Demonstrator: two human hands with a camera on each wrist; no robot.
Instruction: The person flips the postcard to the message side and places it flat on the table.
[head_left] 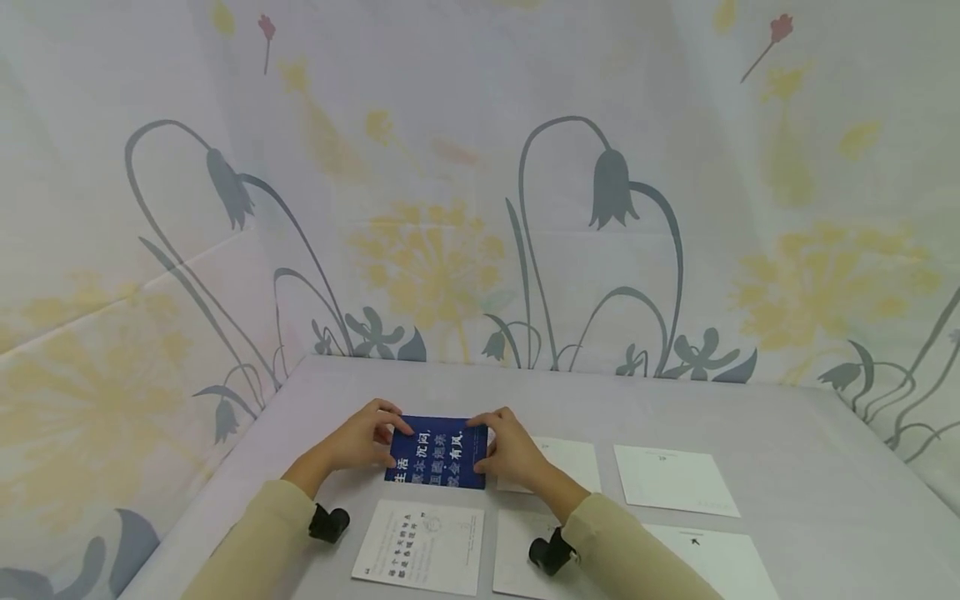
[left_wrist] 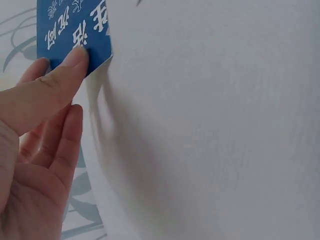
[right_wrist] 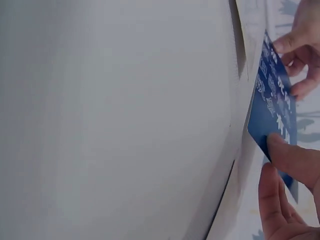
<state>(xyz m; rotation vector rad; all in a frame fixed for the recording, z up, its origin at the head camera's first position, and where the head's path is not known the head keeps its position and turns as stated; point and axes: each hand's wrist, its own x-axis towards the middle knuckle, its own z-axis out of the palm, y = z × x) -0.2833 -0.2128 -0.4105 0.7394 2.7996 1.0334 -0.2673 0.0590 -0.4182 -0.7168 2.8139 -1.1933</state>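
A dark blue card (head_left: 438,454) printed with white characters is held between both hands above the back of the white table. My left hand (head_left: 360,440) pinches its left edge; in the left wrist view the thumb (left_wrist: 75,62) lies over the printed face, with fingers behind. On the other side, my right hand (head_left: 519,450) pinches the right edge, and the right wrist view has its thumb (right_wrist: 292,157) on the blue face. The card is tilted there and stands off the table. Partly behind the right hand lies a white card (head_left: 573,467).
Nearer me lies a white card with dark lettering (head_left: 420,546), beside another pale card (head_left: 525,554) partly covered by the right sleeve. Two more white cards lie at the right, one farther back (head_left: 675,479) and one nearer (head_left: 720,554). A flower-printed cloth (head_left: 465,292) rises behind the table.
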